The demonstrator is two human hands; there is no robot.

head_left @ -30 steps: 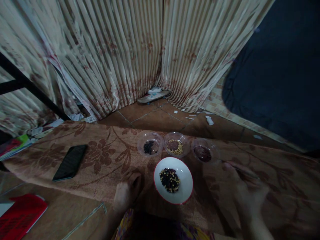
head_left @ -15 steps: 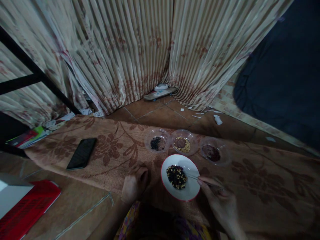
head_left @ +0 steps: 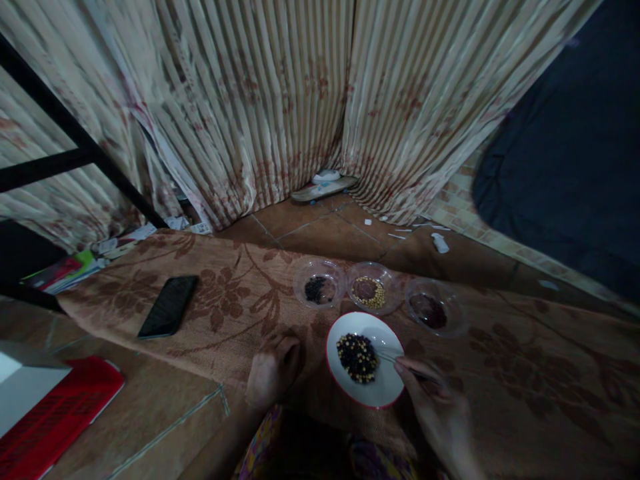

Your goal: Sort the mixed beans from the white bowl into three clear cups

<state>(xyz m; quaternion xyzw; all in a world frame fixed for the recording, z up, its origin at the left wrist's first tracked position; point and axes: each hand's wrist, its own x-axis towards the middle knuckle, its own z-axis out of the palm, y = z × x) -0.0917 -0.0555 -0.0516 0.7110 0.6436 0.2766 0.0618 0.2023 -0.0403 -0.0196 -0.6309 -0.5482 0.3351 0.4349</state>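
Right hand [head_left: 443, 405]: grip pinching a thin metal tool [head_left: 389, 356] (tweezers, by the look), tip end over the white bowl [head_left: 383, 393], near side of desk [head_left: 225, 347]. Left hand [head_left: 273, 368] curled left of it; can't tell if it's holding anything. I'd go in shallow, squeeze lightly, avoid scattering the mixed beans [head_left: 357, 359].

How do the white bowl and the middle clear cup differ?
The bowl is white with a red rim; the cup is transparent. The bowl looks larger than the cup. The bowl holds mixed dark and yellow beans; the cup shows only yellow ones. Both stand on the cloth.
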